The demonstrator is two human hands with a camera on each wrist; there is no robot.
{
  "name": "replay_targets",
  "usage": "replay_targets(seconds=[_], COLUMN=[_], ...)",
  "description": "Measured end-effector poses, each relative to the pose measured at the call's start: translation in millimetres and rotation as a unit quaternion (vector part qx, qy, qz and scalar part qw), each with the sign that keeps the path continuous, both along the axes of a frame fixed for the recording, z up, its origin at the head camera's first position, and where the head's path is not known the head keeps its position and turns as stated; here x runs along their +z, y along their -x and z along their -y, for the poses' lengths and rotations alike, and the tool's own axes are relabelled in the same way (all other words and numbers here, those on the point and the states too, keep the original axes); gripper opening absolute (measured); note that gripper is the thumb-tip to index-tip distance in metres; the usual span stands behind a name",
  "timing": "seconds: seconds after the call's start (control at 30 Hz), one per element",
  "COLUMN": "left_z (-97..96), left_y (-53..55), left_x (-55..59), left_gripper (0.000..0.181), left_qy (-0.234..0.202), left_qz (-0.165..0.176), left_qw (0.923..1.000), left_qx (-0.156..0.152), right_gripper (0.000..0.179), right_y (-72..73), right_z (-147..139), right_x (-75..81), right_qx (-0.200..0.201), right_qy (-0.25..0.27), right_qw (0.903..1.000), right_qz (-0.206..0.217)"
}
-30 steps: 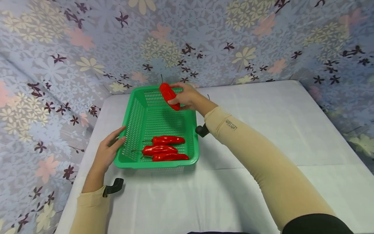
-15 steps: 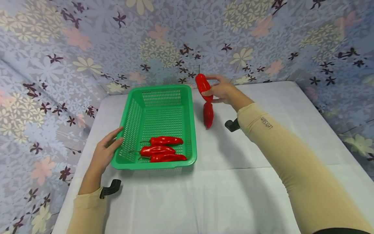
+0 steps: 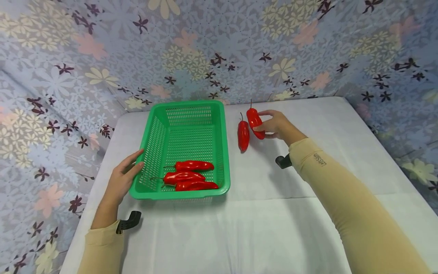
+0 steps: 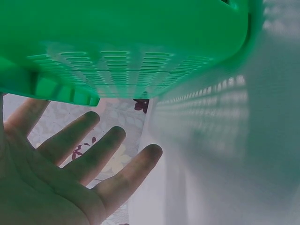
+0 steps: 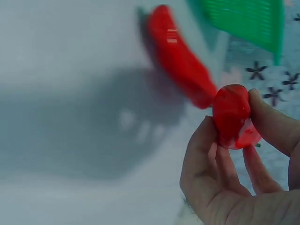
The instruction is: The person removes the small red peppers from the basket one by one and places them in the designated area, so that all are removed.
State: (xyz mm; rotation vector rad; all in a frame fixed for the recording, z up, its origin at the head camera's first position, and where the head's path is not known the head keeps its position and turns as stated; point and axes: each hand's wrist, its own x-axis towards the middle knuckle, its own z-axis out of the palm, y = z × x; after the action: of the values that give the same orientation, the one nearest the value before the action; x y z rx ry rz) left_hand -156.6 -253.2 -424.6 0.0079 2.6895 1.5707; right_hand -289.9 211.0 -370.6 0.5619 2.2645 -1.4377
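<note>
From head: grips glossy red pepper (image 3: 254, 117) in right hand (image 3: 276, 125), just beside second pepper (image 3: 243, 136) and right of green basket (image 3: 181, 195) holding three more peppers (image 3: 194, 165); cannot tell if touching table (image 3: 325, 118). Probably light, firm and slick, likely brittle at stem, so best pinched round the body. Has more table to right; bounded by far edge close behind and basket at left. Rests left hand (image 3: 121, 180) on basket's left rim
From left wrist: shows straight, spread fingers below rim
From right wrist: shows thumb and fingertips narrowed round pepper's lower half
</note>
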Motion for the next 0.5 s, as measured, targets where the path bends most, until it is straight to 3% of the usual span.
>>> replay_targets(seconds=[0.1,0.3,0.5], left_z=[1.9,1.7,2.9], left_y=[-1.2,-0.4,0.7], left_x=[-0.5,-1.3,-2.1], left_gripper=[0.052,0.052,0.052], left_qy=[-0.002,-0.007,-0.011], left_qz=[-0.001,-0.001,0.000], left_qw=[1.0000,0.9999,0.9999], left_qx=[-0.006,-0.010,-0.007], right_gripper=[0.075,0.076,0.080], right_y=[-2.4,-3.8,-4.0], right_z=[-3,-10,-11], right_x=[-18.3,-49.9,-63.0], right_qx=[-0.005,-0.010,0.000], right_qy=[-0.012,-0.057,-0.087], right_qw=[0.9998,0.9983,0.9962], right_qz=[0.014,0.002,-0.010])
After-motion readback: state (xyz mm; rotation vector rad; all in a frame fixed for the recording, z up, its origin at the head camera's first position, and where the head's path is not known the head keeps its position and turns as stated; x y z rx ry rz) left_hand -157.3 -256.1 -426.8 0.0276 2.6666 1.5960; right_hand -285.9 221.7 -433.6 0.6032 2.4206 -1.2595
